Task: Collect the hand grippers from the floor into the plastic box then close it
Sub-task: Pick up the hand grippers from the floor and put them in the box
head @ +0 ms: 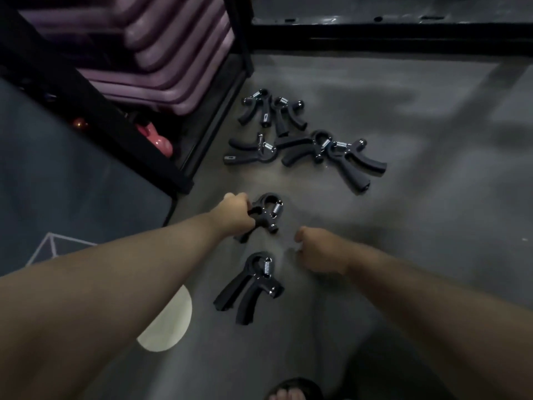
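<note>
Forearms [115,284] extend from the bottom edge over the grey floor [418,197]. Five clustered hand grippers [302,145] lie on it beside the black rack [95,102]. One loose hand gripper [251,287] lies between the arms. Left grip [235,212] holds another, the held hand gripper [266,210], by its handles. Right grip [317,249] is curled tight, with nothing visible in it.

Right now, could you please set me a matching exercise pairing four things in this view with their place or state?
Things:
1. left hand
2. nearest hand gripper
3. purple stack
4. pink weight

Places or states:
A. piled on the black rack
B. lies free on the floor, closest to the camera
C. grips the held hand gripper
D. low in the rack, under the purple stack

Pairs: 1-C; 2-B; 3-A; 4-D
</note>
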Demonstrator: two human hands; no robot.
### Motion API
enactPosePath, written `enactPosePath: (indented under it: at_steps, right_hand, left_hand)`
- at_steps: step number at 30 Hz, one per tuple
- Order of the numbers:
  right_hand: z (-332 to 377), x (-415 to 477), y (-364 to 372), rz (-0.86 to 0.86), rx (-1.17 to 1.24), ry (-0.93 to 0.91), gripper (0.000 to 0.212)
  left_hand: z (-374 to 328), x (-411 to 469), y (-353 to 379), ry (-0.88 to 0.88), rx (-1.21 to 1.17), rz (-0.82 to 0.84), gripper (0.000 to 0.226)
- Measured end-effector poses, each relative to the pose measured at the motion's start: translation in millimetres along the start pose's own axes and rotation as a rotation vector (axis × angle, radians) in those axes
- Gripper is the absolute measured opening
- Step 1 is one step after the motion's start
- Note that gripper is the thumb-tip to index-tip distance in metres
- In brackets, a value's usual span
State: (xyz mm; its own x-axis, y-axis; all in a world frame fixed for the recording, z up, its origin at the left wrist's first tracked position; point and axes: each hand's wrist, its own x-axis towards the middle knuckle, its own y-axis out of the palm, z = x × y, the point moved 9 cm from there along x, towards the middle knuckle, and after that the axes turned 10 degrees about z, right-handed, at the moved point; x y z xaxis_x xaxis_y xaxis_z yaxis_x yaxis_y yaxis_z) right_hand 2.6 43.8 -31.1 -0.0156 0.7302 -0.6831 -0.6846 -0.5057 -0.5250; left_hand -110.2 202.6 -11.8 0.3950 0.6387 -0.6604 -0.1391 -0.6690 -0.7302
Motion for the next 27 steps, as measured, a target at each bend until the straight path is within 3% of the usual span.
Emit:
enactPosePath:
  at_steps: [5,9,16,20,23,25,27]
  right_hand:
    - [19,17,28,0.007,0.163,0.022,0.036]
    - [36,20,49,0.028,0.197,-0.029,0.017]
    - [25,25,67,0.035,0.354,0.085,0.033]
    - [24,22,69,0.097,0.419,0.004,0.036]
    - [34,6,67,0.177,0.277,-0.068,0.025]
    - [27,-2,58,0.146,0.307,-0.115,0.022]
    - [9,-6,42,0.033,0.399,-0.124,0.009]
  left_hand:
    - [32,-3,22,-0.061,-0.082,0.065,0.029]
    - [42,-14,58,-0.066,-0.173,0.208,0.038]
    - [33,-42,105,-0.005,0.007,0.348,0.081]
    - [20,-54,115,0.059,0.282,0.261,0.096]
    - [9,-55,116,0.065,0.357,0.219,0.094]
    - [1,-48,108,0.072,0.314,0.202,0.088]
    - [-13,-42,91,0.074,0.060,0.171,0.081]
